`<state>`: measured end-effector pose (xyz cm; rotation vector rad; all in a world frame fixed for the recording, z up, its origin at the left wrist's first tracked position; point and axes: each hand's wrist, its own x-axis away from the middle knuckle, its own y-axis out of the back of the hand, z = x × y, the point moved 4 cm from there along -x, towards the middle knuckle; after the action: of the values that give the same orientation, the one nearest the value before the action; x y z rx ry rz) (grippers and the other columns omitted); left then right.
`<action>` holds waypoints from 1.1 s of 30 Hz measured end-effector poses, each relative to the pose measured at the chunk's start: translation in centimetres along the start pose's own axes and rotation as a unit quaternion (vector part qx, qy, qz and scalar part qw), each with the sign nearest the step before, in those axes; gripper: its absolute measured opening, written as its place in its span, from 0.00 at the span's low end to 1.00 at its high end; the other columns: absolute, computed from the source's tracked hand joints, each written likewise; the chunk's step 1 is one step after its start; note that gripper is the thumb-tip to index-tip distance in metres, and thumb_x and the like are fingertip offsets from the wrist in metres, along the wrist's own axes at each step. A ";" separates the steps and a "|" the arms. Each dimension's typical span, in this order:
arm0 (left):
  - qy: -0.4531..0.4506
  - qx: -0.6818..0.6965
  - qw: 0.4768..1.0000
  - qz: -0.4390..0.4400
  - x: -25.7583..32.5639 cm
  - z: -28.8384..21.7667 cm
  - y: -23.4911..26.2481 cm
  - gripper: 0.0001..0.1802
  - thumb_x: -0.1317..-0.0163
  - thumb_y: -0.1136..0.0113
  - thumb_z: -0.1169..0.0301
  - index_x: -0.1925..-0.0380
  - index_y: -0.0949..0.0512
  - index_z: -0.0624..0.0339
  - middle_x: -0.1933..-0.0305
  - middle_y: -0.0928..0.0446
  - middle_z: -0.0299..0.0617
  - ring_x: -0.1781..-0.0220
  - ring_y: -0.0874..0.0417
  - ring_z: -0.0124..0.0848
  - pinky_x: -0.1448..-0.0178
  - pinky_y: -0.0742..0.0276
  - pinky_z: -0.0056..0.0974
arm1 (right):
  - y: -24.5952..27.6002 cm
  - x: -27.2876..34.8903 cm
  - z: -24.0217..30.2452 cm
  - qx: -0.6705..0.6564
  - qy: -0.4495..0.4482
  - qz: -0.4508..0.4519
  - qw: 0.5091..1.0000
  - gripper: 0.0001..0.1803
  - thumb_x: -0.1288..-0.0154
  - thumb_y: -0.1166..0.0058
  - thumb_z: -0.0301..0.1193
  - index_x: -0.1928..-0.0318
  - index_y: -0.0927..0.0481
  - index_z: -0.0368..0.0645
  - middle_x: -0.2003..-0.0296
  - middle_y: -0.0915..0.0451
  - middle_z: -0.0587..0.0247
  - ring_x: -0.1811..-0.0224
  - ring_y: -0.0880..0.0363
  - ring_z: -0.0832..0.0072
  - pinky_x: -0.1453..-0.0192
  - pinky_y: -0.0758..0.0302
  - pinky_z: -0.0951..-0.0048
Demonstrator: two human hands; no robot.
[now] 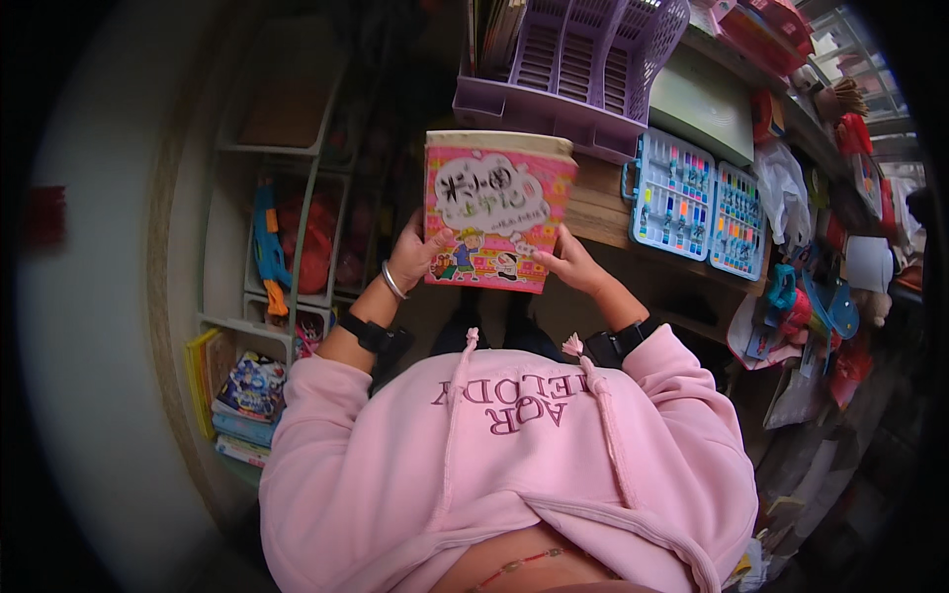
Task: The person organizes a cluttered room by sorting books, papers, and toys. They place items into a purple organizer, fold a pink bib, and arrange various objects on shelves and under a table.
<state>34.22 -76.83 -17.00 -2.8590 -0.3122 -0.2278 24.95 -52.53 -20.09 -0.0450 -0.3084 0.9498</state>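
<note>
A pink children's book [499, 212] with cartoon figures on its cover is held upright before me, cover facing up. Cream page edges show along its top, and I cannot tell whether more than one book is in the grip. My left hand [411, 259] closes on its left edge, thumb on the front. The lower right edge is gripped by my right hand [576, 265], its thumb also on the cover; the fingers of both hands are mostly hidden behind it. Just beyond the book stands a purple plastic book rack [554, 107], with thin books in its left slot.
An open pale-blue case of coloured markers [676, 193] lies on the wooden desk [598, 203] at the right, near a pale green box [702, 99]. Bags and small toys crowd the far right. On the left, a shelf unit [235, 321] holds a blue-and-orange toy [269, 242] and stacked books [247, 400].
</note>
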 end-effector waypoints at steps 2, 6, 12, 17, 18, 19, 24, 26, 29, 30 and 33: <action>-0.010 -0.002 0.999 0.042 -1.4 -0.5 0.4 0.27 0.46 0.38 0.77 0.47 0.36 0.60 0.54 0.27 0.36 0.54 0.26 0.25 0.51 0.28 0.30 | 1.0 -0.8 1.6 0.130 0.100 -0.047 0.985 0.26 0.42 0.45 0.26 0.44 0.37 0.35 0.52 0.27 0.57 0.48 0.30 0.72 0.43 0.34 0.71; -0.103 -0.182 0.969 0.134 -5.7 1.0 1.6 0.22 0.46 0.39 0.79 0.50 0.31 0.60 0.54 0.25 0.39 0.53 0.24 0.28 0.50 0.27 0.33 | 2.7 -3.0 0.7 0.244 0.122 -0.106 0.956 0.18 0.46 0.43 0.21 0.53 0.27 0.37 0.58 0.21 0.58 0.55 0.24 0.71 0.51 0.28 0.71; -0.153 -0.303 0.926 0.168 -8.2 4.7 1.4 0.19 0.45 0.41 0.78 0.52 0.30 0.63 0.55 0.24 0.42 0.54 0.22 0.32 0.49 0.27 0.34 | 3.1 -4.0 -3.1 0.253 0.077 -0.200 0.944 0.17 0.46 0.41 0.24 0.55 0.25 0.37 0.63 0.20 0.57 0.63 0.22 0.66 0.58 0.26 0.69; -0.074 -0.271 0.953 0.113 -4.0 3.8 2.5 0.26 0.44 0.39 0.67 0.50 0.38 0.64 0.64 0.23 0.43 0.63 0.22 0.30 0.58 0.25 0.33 | -0.3 -1.1 -1.3 0.276 0.106 -0.088 0.951 0.20 0.42 0.46 0.29 0.49 0.31 0.38 0.54 0.25 0.55 0.52 0.28 0.66 0.47 0.32 0.67; 0.029 -0.192 0.974 0.114 -2.7 4.6 2.8 0.26 0.43 0.40 0.68 0.50 0.39 0.65 0.68 0.25 0.41 0.68 0.24 0.26 0.64 0.26 0.31 | -1.3 0.0 -2.4 0.109 -0.034 -0.098 0.989 0.25 0.41 0.46 0.30 0.44 0.36 0.36 0.51 0.28 0.60 0.50 0.30 0.71 0.44 0.35 0.70; 0.118 -0.110 0.979 0.121 -1.8 5.6 2.8 0.26 0.42 0.41 0.68 0.49 0.40 0.66 0.72 0.26 0.39 0.72 0.26 0.23 0.69 0.28 0.28 | -2.5 0.4 -2.0 0.074 0.012 -0.094 0.993 0.27 0.39 0.47 0.33 0.43 0.38 0.35 0.50 0.29 0.63 0.49 0.31 0.75 0.43 0.36 0.73; 0.162 -0.049 0.984 0.050 -3.5 8.9 3.9 0.23 0.40 0.43 0.57 0.58 0.30 0.69 0.69 0.26 0.36 0.71 0.28 0.19 0.68 0.29 0.27 | -3.3 -0.5 -3.9 -0.079 -0.118 -0.150 0.978 0.23 0.36 0.51 0.39 0.46 0.35 0.37 0.54 0.27 0.67 0.54 0.30 0.80 0.49 0.33 0.77; 0.192 -0.036 0.980 0.029 -5.7 9.9 4.5 0.28 0.43 0.40 0.53 0.59 0.31 0.72 0.65 0.24 0.41 0.66 0.25 0.22 0.63 0.26 0.30 | -2.2 -2.3 -5.0 -0.056 -0.148 -0.188 0.969 0.23 0.35 0.52 0.42 0.48 0.33 0.37 0.57 0.26 0.67 0.57 0.30 0.82 0.56 0.31 0.77; 0.254 -0.139 0.957 0.025 -7.3 10.5 5.4 0.21 0.39 0.45 0.53 0.61 0.27 0.62 0.70 0.26 0.34 0.72 0.27 0.20 0.67 0.28 0.28 | -0.5 -3.5 -6.4 -0.020 -0.184 -0.276 0.943 0.24 0.37 0.53 0.50 0.59 0.24 0.38 0.70 0.23 0.69 0.73 0.29 0.83 0.73 0.32 0.78; 0.276 -0.121 0.954 0.006 -7.2 10.5 5.5 0.22 0.40 0.45 0.51 0.61 0.27 0.60 0.70 0.26 0.34 0.73 0.26 0.22 0.67 0.27 0.29 | -0.2 -3.3 -6.7 -0.003 -0.191 -0.308 0.932 0.26 0.38 0.51 0.52 0.64 0.21 0.38 0.76 0.23 0.70 0.79 0.30 0.83 0.76 0.32 0.78; 0.374 -0.017 0.926 -0.041 -5.7 11.0 5.0 0.25 0.45 0.43 0.46 0.60 0.27 0.54 0.65 0.24 0.35 0.70 0.21 0.30 0.67 0.23 0.40 | -0.3 -2.6 -7.8 -0.006 -0.308 -0.324 0.894 0.29 0.45 0.47 0.58 0.62 0.18 0.43 0.71 0.20 0.68 0.74 0.28 0.82 0.73 0.31 0.80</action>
<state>31.20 -79.67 -29.67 -2.5418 -0.2624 -1.2929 25.95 -54.00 -28.08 0.3411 -0.8571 0.2673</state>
